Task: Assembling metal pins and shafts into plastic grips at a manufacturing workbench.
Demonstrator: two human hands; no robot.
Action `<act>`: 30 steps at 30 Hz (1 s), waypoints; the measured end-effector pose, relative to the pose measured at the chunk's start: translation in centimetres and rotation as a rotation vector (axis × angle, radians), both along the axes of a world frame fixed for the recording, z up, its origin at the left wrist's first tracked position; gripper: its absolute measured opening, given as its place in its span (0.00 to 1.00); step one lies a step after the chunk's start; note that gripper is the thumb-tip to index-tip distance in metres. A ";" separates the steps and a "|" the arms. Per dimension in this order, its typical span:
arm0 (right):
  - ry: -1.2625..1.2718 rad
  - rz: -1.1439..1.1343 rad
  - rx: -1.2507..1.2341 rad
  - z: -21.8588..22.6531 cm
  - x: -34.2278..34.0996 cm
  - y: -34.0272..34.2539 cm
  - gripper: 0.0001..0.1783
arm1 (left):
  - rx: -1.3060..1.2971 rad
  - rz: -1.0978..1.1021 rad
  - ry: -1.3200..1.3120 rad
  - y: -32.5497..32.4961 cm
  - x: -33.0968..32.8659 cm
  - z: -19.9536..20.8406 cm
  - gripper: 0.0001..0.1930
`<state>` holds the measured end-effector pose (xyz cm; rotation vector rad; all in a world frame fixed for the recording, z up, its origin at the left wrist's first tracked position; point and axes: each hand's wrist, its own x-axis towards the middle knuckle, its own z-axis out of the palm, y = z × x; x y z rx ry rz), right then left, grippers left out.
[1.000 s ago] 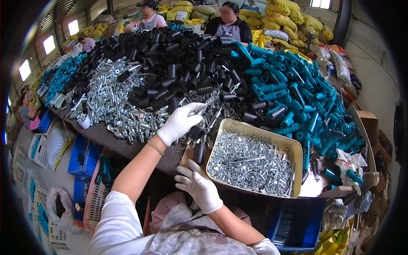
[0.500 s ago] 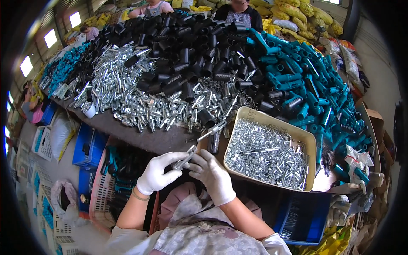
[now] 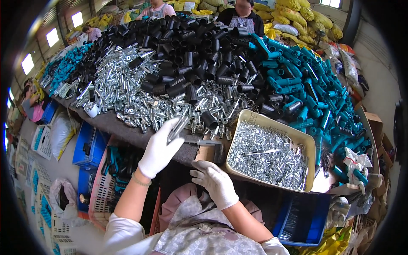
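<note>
My left hand (image 3: 160, 149), in a white glove, is raised at the near edge of the parts heap. Its thumb and fingers are closed on slim silver metal shafts (image 3: 179, 128), which tilt up toward the pile of silver metal parts (image 3: 123, 85). My right hand (image 3: 216, 183), gloved too, sits lower and to the right with its fingers curled together. Whatever lies between those fingertips is hidden. Between the hands and the heap, a grey bar (image 3: 197, 142) runs sideways to a dark block (image 3: 218, 152) on the table edge.
Right of my right hand stands a cream tray (image 3: 230, 157) of small silver pieces. Black cylinders (image 3: 176, 87) and teal housings (image 3: 293, 83) are heaped behind. Below the table are a pink basket (image 3: 101, 197) and a blue bin (image 3: 312, 221). People (image 3: 242, 19) stand across the table.
My left hand has moved up and away from my right hand, taking the metal shafts toward the heap. My right hand stays near its place, its fingers curled.
</note>
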<state>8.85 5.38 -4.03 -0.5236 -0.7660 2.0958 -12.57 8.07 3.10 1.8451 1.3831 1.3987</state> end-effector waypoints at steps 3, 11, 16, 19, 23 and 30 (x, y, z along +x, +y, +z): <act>-0.003 -0.016 0.015 0.2 0.0 0.0 0.32 | 0.071 0.048 0.182 4.0 1.0 2.6 0.18; -0.051 0.012 0.029 -0.6 -0.1 0.4 0.43 | -0.132 0.056 1.063 17.8 7.3 4.2 0.13; -0.154 0.165 0.113 -0.3 0.9 0.4 0.37 | -0.091 0.202 1.257 20.9 9.1 1.5 0.12; -0.162 0.173 0.092 -0.4 1.4 0.5 0.31 | -0.077 0.194 1.291 20.9 10.3 1.7 0.12; -0.117 0.201 0.104 -0.6 1.5 0.2 0.30 | -0.060 0.241 1.256 20.3 9.4 3.8 0.11; 0.034 0.149 0.002 -1.7 2.4 -0.6 0.30 | -0.042 0.094 0.458 8.8 3.8 8.3 0.09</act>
